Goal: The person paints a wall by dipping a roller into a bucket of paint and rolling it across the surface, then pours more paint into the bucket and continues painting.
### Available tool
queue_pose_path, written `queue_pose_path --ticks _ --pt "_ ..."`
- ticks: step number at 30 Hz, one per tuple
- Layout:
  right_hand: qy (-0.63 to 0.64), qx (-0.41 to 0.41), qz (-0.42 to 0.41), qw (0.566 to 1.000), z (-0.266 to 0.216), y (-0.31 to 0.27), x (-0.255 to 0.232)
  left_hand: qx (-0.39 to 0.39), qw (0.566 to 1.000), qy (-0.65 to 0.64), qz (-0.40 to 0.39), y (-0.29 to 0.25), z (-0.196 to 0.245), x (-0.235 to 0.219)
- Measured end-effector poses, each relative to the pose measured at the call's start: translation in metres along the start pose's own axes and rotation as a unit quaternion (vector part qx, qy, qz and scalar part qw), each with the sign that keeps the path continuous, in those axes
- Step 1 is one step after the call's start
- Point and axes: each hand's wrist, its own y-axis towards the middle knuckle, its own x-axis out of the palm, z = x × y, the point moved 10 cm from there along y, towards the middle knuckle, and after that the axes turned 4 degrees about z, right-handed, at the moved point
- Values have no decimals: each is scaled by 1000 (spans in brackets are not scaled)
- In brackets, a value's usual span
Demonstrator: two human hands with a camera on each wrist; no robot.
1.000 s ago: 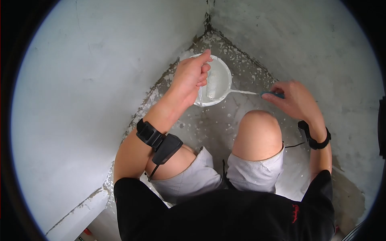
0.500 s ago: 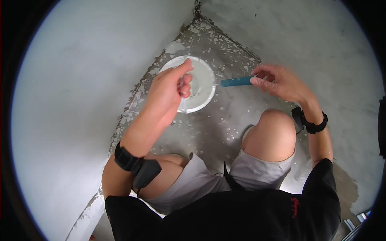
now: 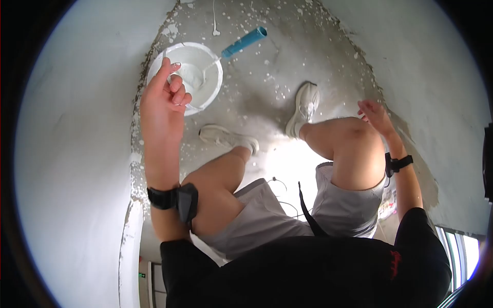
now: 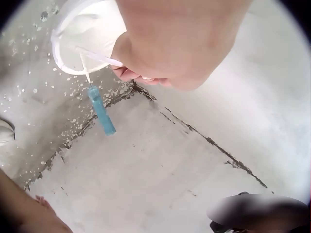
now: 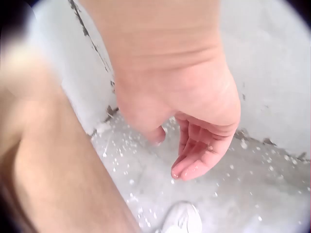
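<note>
A white bucket [image 3: 219, 77] with pale liquid inside stands on the spattered floor. In the left wrist view my left hand [image 4: 170, 48] has curled fingers around the bucket's thin white handle strip [image 4: 99, 57]; from the head, the left hand [image 3: 162, 102] covers the bucket's left side. A tool's blue handle [image 3: 244, 42] sticks out past the rim, joined to a coated rod leading into the bucket; neither hand touches it. Beside the right knee, my right hand [image 3: 377, 118] is empty. Its fingers are loosely bent in the right wrist view, where the palm [image 5: 194, 97] shows.
The left wall [image 3: 77, 128] runs close beside the bucket and left arm; another wall [image 3: 426, 66] rises at the right. Two shoes [image 3: 306, 101] stand on the floor between bucket and knees. A thin cable [image 3: 290, 205] loops between the legs.
My right hand has let go of the blue handle and moved back toward the right knee. The head view has shifted, with the bucket now farther left and both shoes showing. The left hand stays at the bucket.
</note>
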Motion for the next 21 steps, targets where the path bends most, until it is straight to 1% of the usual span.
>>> queue_pose_path --ticks 1,2,3,5,7,8,9,11,13,14,15,17,19,20,21 --pt "-59 3 -4 998 18 -10 5 8 1000 7 8 -4 1 -4" --pt "-118 6 -8 993 37 -22 9 -3 1000 12 10 -10 -1 -5" --pt "-117 14 -9 993 57 -43 13 -7 1000 12 15 -19 1 -10" --pt "-100 -111 -40 988 73 -90 28 -16 999 16 23 -33 1 -7" --pt "-91 -112 -64 987 101 -141 42 34 987 131 87 -57 11 -9" --pt "-57 -121 -47 990 123 -160 46 29 986 136 87 -71 10 -4" --pt "-52 4 -69 996 113 -189 44 30 983 163 83 -87 9 0" --pt "44 150 -80 984 133 -233 54 30 977 195 77 -115 6 6" --pt "58 167 -78 981 133 -271 52 42 963 261 50 -142 0 9" --pt "80 186 -69 977 138 -289 51 52 963 266 15 -157 -5 11" --pt "103 202 -58 972 140 -304 49 56 962 268 10 -172 -7 10" --pt "123 208 -49 969 136 -325 45 26 958 286 3 -197 -22 11" --pt "170 204 4 964 138 -345 45 7 970 244 -10 -214 -36 11" --pt "177 214 31 960 142 -354 44 -10 971 237 -11 -223 -43 12" --pt "187 201 50 960 148 -362 49 -12 969 246 -16 -229 -50 10"
